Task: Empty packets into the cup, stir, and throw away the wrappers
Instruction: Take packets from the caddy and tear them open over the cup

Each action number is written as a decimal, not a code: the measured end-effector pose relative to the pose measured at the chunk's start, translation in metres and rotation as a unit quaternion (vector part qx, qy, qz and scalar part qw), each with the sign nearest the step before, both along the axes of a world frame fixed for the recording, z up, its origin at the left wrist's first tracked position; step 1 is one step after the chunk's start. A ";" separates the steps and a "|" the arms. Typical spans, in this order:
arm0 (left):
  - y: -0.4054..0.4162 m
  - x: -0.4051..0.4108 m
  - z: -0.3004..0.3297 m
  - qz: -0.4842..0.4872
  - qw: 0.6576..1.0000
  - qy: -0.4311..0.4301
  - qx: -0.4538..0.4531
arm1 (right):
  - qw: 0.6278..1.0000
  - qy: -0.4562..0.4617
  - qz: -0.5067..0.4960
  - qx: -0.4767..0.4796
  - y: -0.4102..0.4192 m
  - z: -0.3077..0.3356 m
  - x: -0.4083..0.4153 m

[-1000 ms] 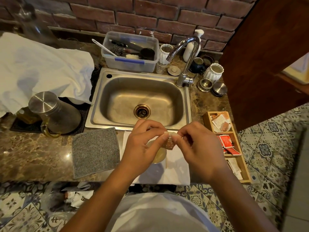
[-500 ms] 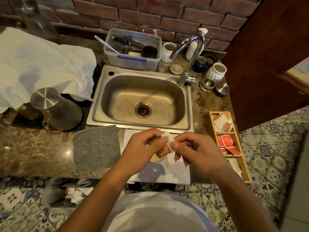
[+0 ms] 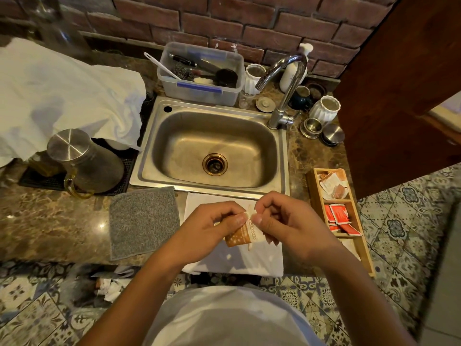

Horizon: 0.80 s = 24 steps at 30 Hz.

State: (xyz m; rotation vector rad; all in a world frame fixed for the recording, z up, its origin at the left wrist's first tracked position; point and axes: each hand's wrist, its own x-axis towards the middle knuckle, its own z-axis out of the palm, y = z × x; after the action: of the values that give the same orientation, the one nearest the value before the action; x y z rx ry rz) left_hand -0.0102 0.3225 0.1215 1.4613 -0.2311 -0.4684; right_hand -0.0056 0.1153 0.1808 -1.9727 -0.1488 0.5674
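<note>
A brown and white packet (image 3: 243, 234) hangs between my two hands above a white cloth (image 3: 234, 260) at the counter's front edge. My left hand (image 3: 212, 229) pinches its top left corner. My right hand (image 3: 282, 224) pinches the top right corner, fingertips nearly touching the left ones. The cup is hidden beneath my hands and the packet. A thin wooden stick (image 3: 249, 246) shows just below the packet. More packets, red ones (image 3: 338, 216) and brown ones (image 3: 333, 184), lie in a wooden tray (image 3: 363, 248) to the right.
A steel sink (image 3: 212, 148) with a tap (image 3: 284, 78) lies behind the hands. A grey mat (image 3: 143, 221) sits left of the cloth, a steel jug (image 3: 82, 158) further left. Crumpled wrappers (image 3: 109, 287) lie on the tiled floor below.
The packet has turned from flat between the fingers to hanging downward, and my hands have moved slightly nearer to me. The cup seen earlier under the hands is now covered.
</note>
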 end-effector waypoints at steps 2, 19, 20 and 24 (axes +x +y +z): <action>0.002 0.000 0.002 -0.025 1.000 -0.009 0.016 | 0.999 0.010 0.040 -0.019 -0.001 0.002 0.001; -0.011 -0.003 0.007 -0.021 0.996 0.068 -0.063 | 0.955 -0.229 0.138 -0.126 -0.005 -0.001 -0.005; -0.013 -0.003 0.007 -0.013 0.995 0.074 -0.068 | 0.947 -0.254 0.139 -0.142 -0.004 -0.002 -0.006; -0.019 -0.002 0.008 0.024 0.988 0.113 -0.102 | 0.914 -0.342 0.096 -0.194 0.003 -0.006 -0.012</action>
State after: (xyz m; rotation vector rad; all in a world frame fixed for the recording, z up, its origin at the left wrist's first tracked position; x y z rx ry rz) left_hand -0.0123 0.3030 0.1295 1.1997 -0.0609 -0.5514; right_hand -0.0176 0.1183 0.1747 -2.4965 -0.7177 -0.0095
